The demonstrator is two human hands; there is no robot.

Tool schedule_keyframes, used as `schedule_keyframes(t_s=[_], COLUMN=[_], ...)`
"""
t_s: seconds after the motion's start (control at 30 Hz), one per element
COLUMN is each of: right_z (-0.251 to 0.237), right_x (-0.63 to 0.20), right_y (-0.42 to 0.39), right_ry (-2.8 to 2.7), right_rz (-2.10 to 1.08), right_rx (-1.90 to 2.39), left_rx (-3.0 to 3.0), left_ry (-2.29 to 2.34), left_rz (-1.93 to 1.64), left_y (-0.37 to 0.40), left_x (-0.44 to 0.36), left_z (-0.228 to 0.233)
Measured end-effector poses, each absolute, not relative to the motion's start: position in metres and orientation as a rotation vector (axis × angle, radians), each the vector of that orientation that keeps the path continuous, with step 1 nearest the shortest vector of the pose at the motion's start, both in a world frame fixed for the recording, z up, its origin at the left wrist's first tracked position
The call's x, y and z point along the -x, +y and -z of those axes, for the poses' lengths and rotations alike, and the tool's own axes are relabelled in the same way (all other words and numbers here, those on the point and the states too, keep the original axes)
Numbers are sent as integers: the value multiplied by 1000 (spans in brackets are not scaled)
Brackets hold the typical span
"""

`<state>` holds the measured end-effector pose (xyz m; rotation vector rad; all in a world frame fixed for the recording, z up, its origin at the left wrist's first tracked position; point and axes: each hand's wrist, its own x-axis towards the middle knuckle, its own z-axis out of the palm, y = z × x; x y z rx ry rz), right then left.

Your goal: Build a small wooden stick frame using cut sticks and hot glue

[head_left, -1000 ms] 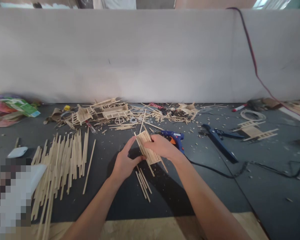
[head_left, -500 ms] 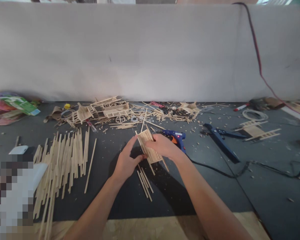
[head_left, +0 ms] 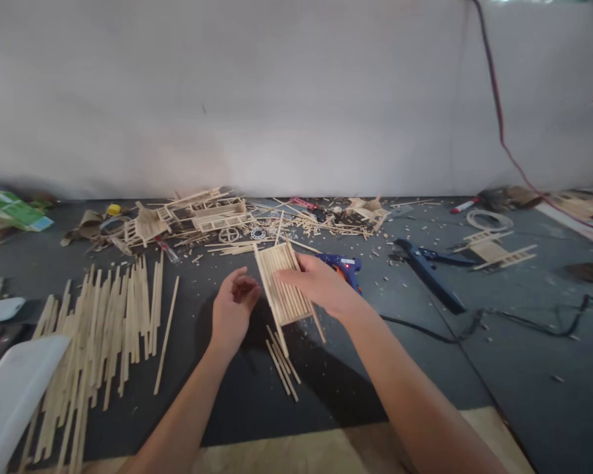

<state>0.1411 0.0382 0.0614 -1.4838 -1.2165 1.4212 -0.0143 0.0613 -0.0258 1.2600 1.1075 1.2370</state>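
My right hand (head_left: 321,286) grips a small panel of glued wooden sticks (head_left: 281,284), held tilted just above the dark mat. My left hand (head_left: 233,309) sits just left of the panel, fingers loosely curled, holding nothing and not touching it. A few loose short sticks (head_left: 281,361) lie on the mat right below the panel. A blue glue gun (head_left: 344,267) lies just behind my right hand.
A wide spread of long sticks (head_left: 103,329) covers the mat at left. Stick models and scraps (head_left: 202,217) pile along the wall. Blue cutters (head_left: 427,266), a black cable (head_left: 499,322) and a ladder-like stick piece (head_left: 494,250) lie at right. A white object (head_left: 14,395) is at lower left.
My left hand has let go of the panel and drawn back to the left. My right hand now holds the panel alone, slightly raised. The view has shifted right.
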Motion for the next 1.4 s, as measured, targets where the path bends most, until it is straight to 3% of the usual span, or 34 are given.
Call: schedule_keyframes(t_s=[0.13,0.3,0.6,0.77,1.03,1.4], right_z=[-82,-61,-30,-28,-23,-20], right_x=[-132,-138,-142,-141,-145,-139], right_y=[24,35,48,46,52,51], right_ry=[-1320,-1477,-1354,-1414,-1280,-1172], right_rz=[-1547,-1325,-1386,-1345,-1528,-1541], right_rx=[1223,1411,1412,1412,1183,1329], left_rx=[-1273,-1218,-790,-810,-783,-841], left_ry=[1081,1122,816,727,681,701], left_rz=[-1133,-1077,-1014,-945,-938,-876], left_y=[58,60,57,54,56,57], left_x=[17,16,14,13,14,16], left_z=[19,27,18,15,14,15])
